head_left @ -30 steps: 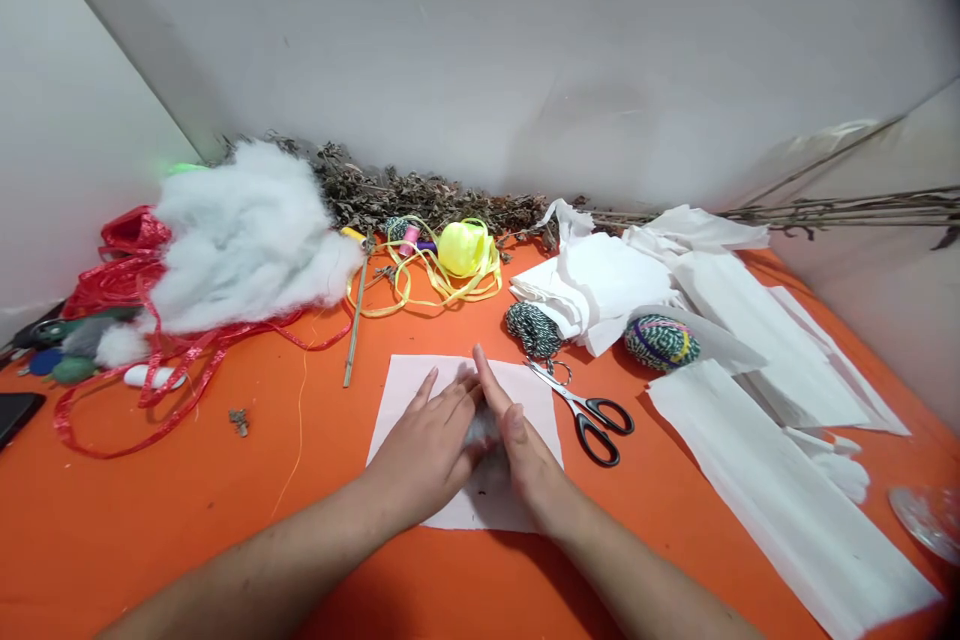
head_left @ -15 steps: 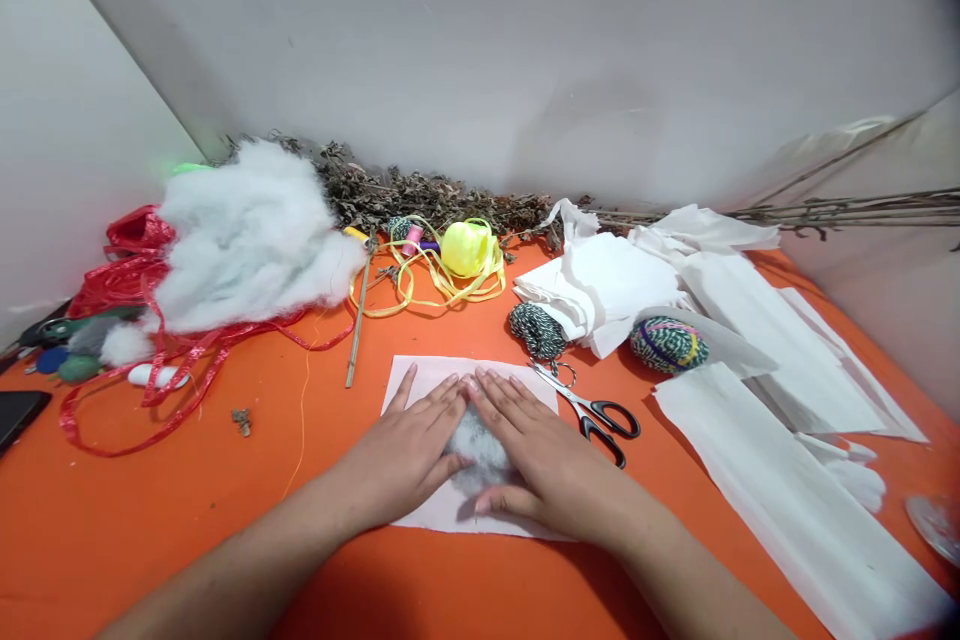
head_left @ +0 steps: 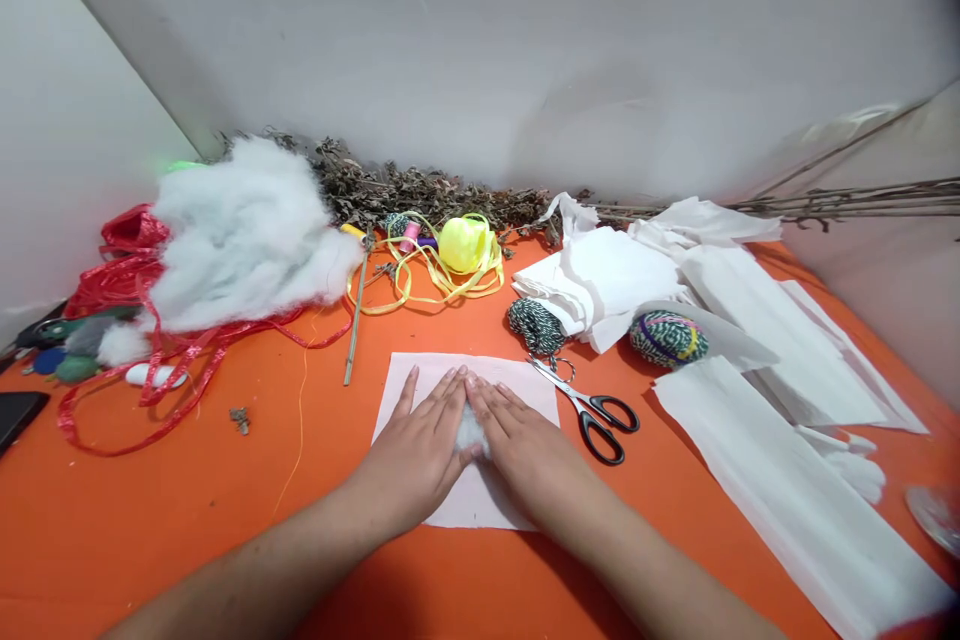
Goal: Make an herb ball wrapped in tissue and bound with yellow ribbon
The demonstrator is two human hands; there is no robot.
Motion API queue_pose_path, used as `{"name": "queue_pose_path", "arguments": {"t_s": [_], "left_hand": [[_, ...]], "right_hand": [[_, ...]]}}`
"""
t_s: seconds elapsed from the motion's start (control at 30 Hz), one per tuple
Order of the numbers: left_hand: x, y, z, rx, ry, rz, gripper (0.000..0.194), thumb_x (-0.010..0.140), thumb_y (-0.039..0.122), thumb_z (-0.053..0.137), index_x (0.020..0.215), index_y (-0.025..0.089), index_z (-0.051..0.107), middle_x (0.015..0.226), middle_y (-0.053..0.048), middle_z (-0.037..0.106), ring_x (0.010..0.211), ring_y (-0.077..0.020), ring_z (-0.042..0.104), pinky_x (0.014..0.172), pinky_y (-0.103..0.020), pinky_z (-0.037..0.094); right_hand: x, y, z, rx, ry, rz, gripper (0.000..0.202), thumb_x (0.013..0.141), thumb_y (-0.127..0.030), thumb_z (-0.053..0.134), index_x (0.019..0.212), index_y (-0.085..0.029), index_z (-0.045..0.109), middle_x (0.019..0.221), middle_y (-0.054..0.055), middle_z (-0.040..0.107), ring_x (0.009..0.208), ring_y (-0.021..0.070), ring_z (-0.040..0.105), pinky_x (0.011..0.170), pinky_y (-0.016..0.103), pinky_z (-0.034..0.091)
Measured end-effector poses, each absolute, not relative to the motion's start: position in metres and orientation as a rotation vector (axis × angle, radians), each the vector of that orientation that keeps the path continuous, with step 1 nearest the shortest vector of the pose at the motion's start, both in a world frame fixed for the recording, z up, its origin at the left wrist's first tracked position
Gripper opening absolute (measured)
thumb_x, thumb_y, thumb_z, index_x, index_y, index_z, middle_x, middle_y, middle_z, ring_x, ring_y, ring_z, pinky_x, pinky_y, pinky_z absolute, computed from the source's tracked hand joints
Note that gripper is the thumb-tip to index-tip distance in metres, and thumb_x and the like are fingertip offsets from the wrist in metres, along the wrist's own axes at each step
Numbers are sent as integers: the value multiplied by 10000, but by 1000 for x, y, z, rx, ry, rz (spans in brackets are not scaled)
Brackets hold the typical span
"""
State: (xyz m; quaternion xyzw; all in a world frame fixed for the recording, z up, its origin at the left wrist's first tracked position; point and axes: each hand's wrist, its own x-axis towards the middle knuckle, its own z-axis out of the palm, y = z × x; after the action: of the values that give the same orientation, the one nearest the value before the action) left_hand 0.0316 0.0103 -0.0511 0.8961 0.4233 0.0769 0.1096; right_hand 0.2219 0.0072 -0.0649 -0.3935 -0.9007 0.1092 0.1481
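A tuft of white stuffing (head_left: 470, 432) lies on a square of pale pink cloth (head_left: 504, 510), mostly covered by both hands. My left hand (head_left: 420, 440) lies over its left side, fingers stretched out and flat. From the other side my right hand (head_left: 517, 445) presses on the tuft, its fingers extended and the thumb hidden. The fingertips of the two hands meet near the cloth's far part. Just right of the cloth, scissors with black handles (head_left: 596, 415) rest partly open on the orange surface.
A big heap of white stuffing (head_left: 247, 240) sits at left over red ribbon (head_left: 112, 285). Yellow ribbon (head_left: 466, 248) and dried stems (head_left: 427, 190) lie at the back. White cloth pieces (head_left: 795, 500) and a wound yarn ball (head_left: 667, 338) are at right, beside dark yarn (head_left: 536, 325).
My hands have drawn closer together over the tuft, so less of it shows between them. The right thumb has slipped out of sight.
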Motion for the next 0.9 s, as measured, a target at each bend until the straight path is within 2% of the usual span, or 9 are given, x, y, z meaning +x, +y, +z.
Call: {"name": "queue_pose_path", "arguments": {"t_s": [0.13,0.23,0.33,0.43,0.47,0.53,0.67,0.77,0.9], "left_hand": [[28,9,-51,2659,1248,229,698,1015,457,310,1563,90,82,1562,-213,363,1478,-274,299,1216,-556,49],[15,15,-47,2686,1221,249,1004,899,694,382,1560,84,-66,1585,-256,276,1492,-325,246,1197,-592,24],[3,23,-42,2669,1257,272,1329,681,867,473,1535,85,-179,1598,-301,176,1500,-381,180,1177,-625,48],[4,25,-41,2613,1245,249,1463,553,909,538,1538,90,-168,1597,-308,168,1497,-400,172,1171,-638,62],[8,25,-41,2597,1231,240,1462,550,899,564,1547,85,-130,1594,-306,188,1495,-401,185,1170,-647,45],[18,22,-43,2584,1209,241,1341,638,816,614,1558,75,-21,1583,-282,261,1489,-380,227,1173,-651,-14],[35,18,-52,2612,1269,318,880,864,432,558,1544,54,145,1571,-231,335,1496,-290,249,1206,-575,-68],[39,18,-61,2628,1331,332,732,899,303,461,1519,7,208,1567,-239,338,1498,-289,243,1213,-574,-16],[43,17,-67,2600,1405,338,580,949,180,323,1501,11,264,1545,-225,389,1487,-260,277,1222,-560,66]], "right_hand": [[226,5,-50,-1151,-2583,432,799,949,-101,450,1574,-130,-47,1574,195,262,1441,293,338,1154,514,386],[242,6,-24,-1115,-2560,671,932,928,-445,597,1582,-186,-15,1621,151,146,1492,307,184,1191,526,289],[251,7,-11,-1184,-2419,818,1049,856,-610,619,1580,-224,-35,1639,124,24,1502,327,80,1191,560,243],[240,7,-20,-1405,-2084,842,674,1022,-488,357,1585,-269,57,1648,68,84,1512,261,90,1206,562,194],[233,7,-25,-1442,-1996,845,634,1033,-472,323,1585,-253,102,1645,72,125,1513,252,111,1209,559,195],[217,5,-34,-1440,-1939,884,603,1035,-458,318,1573,-213,198,1628,92,212,1503,243,198,1210,533,235],[195,4,-41,-1363,-1940,878,572,1041,-408,295,1539,-128,301,1582,133,334,1466,227,319,1205,468,303],[189,6,-42,-1375,-1971,859,569,1040,-367,275,1537,-91,293,1576,154,337,1460,229,333,1195,465,328],[187,8,-48,-1394,-2074,853,575,1026,-323,277,1524,-38,305,1577,191,311,1473,269,297,1206,521,275]]}}
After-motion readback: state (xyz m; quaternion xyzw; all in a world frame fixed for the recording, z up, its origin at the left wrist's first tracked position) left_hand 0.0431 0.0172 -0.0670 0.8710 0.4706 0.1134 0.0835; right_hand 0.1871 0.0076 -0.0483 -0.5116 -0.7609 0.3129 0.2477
